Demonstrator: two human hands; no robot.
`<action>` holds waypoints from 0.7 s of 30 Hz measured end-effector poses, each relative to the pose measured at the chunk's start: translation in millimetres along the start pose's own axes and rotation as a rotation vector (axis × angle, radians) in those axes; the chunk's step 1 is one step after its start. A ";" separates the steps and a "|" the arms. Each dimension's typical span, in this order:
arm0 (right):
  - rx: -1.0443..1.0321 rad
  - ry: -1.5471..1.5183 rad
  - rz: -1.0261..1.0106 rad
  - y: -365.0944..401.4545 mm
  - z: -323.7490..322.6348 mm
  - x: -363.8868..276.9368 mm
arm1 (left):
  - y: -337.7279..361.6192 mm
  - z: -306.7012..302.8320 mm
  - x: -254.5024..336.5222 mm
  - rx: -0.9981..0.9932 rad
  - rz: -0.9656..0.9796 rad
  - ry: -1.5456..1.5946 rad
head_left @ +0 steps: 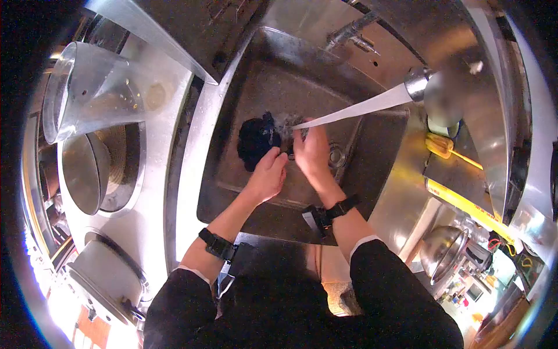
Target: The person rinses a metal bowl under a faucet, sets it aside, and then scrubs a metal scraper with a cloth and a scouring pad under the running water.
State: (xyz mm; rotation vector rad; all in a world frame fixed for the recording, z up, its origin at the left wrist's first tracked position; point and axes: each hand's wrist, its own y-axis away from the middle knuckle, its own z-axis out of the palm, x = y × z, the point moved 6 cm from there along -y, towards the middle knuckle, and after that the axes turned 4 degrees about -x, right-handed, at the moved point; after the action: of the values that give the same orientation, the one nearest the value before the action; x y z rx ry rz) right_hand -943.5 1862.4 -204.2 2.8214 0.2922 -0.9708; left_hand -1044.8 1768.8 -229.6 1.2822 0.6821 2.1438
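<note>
A bunched dark cloth (254, 141), black to navy, hangs or lies inside the metal sink (241, 180). My left hand (269, 176) is closed on its near right edge, thumb pointing up along it. Just right of it, my right hand (314, 152) has its fingers curled beside the splash; what they grip is hidden by the hand and the water. A white stream of water (360, 108) shoots from the tap (417, 84) on the right and breaks up between the cloth and my right fingers. Both wrists wear black straps with small devices.
Left of the sink, a counter (152, 125) bears a large clear container (87, 87) and a round metal lid (83, 173). A second tap (354, 36) is on the back wall. To the right are a yellow brush-like tool (440, 145) and a steel bowl (439, 250).
</note>
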 end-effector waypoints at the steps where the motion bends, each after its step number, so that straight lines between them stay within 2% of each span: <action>1: -0.002 0.002 0.001 5.0 -0.4 -3.8 | 0.2 0.8 -5.2 -0.007 -0.060 0.074; 3: 0.008 0.005 -0.199 17.8 -1.7 -22.8 | -1.4 -3.3 -8.0 -0.015 0.001 -0.021; 4: -0.008 0.091 -0.173 10.3 -4.0 -18.2 | 0.8 -2.9 -1.5 -0.024 0.069 -0.120; 5: -0.096 0.030 0.079 -2.6 -5.1 -5.6 | 3.5 -1.5 1.1 -0.021 0.069 -0.119; 7: 0.031 0.020 -0.071 3.2 1.9 -3.1 | 5.8 5.6 0.2 -0.037 -0.065 0.087; 8: 0.006 0.001 -0.121 12.9 1.5 -15.8 | 0.1 -3.3 4.2 0.038 0.142 -0.223; 9: -0.023 -0.020 -0.168 23.7 1.0 -27.3 | -3.3 -8.2 -7.3 0.039 0.135 -0.220; 11: -0.097 -0.002 -0.117 15.6 1.4 -19.7 | 3.4 -0.9 -2.8 -0.033 -0.079 0.133; 12: -0.103 -0.018 0.000 4.2 -0.3 -10.3 | -9.1 -8.2 -13.1 -0.036 0.205 -0.296; 13: -0.108 -0.036 0.115 -3.7 -0.2 -3.4 | -6.7 -6.5 -2.4 -0.032 0.213 -0.298; 14: -0.101 0.051 0.007 4.6 -2.4 -13.5 | -0.5 -3.6 4.3 -0.007 0.068 -0.116; 15: -0.044 -0.031 -0.111 16.5 -1.0 -22.4 | 5.8 0.1 4.0 0.017 -0.084 0.068; 17: -0.106 -0.017 -0.101 18.7 0.1 -17.3 | 9.2 3.1 1.6 0.028 -0.058 0.054; 19: -0.018 0.023 0.030 -5.8 -6.9 5.0 | 3.7 5.9 0.7 -0.037 -0.045 -0.071; 20: 0.066 0.045 -0.088 -1.4 -7.8 -1.1 | 0.8 3.5 4.0 -0.035 -0.037 -0.076; 21: 0.068 0.046 -0.083 8.5 -5.0 1.4 | 0.3 1.1 4.5 -0.014 -0.025 -0.079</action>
State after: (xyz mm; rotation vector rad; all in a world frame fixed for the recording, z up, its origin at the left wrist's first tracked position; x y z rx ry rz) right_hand -937.5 1855.3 -200.6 2.9178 0.3916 -0.9510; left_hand -1045.7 1771.8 -226.2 1.3364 0.6454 2.0628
